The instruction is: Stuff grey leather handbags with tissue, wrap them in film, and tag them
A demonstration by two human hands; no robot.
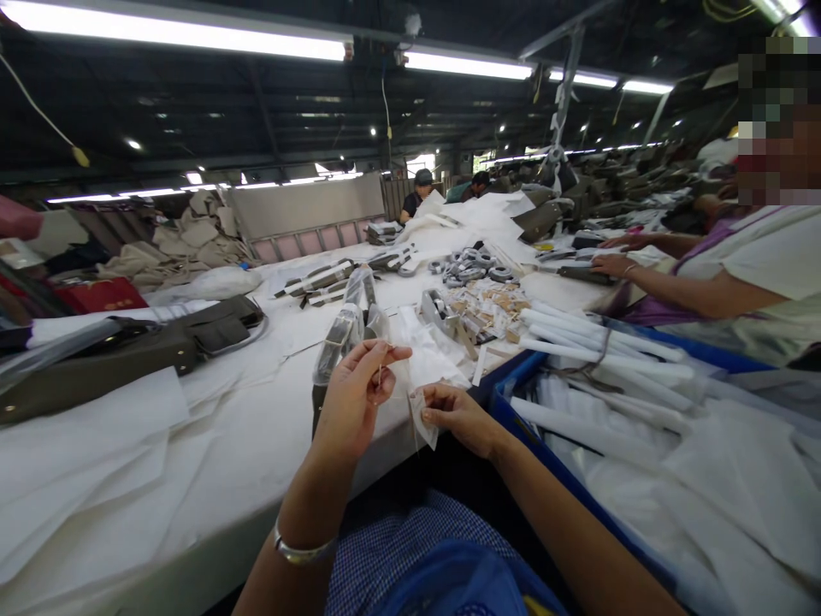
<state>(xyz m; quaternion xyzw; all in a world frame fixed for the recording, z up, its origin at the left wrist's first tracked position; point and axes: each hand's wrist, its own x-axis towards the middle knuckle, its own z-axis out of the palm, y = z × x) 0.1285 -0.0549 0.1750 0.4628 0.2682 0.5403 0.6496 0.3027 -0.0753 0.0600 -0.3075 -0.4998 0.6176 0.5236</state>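
Note:
My left hand [359, 389] is raised over the table's front edge, thumb and forefinger pinched on a thin string [380, 375]. To its right and a little lower, my right hand [458, 415] grips a small whitish tag [424, 421] between thumb and fingers. A thin line hangs near the tag; whether it joins the string, I cannot tell. Just behind my left hand stands a grey-brown bag [319, 398] with its handles wrapped in clear plastic [346, 329]. Behind my right hand lie white sheets [427, 346] and a tape dispenser [442, 312].
A blue bin [513, 402] of white rolls [603, 359] and plastic stands at right. Small tags [487, 304] and grey rings [478, 265] lie farther back. Left, a dark bag [160, 346] rests on the white-covered table [250, 411]. A co-worker's hands [619, 257] work at right.

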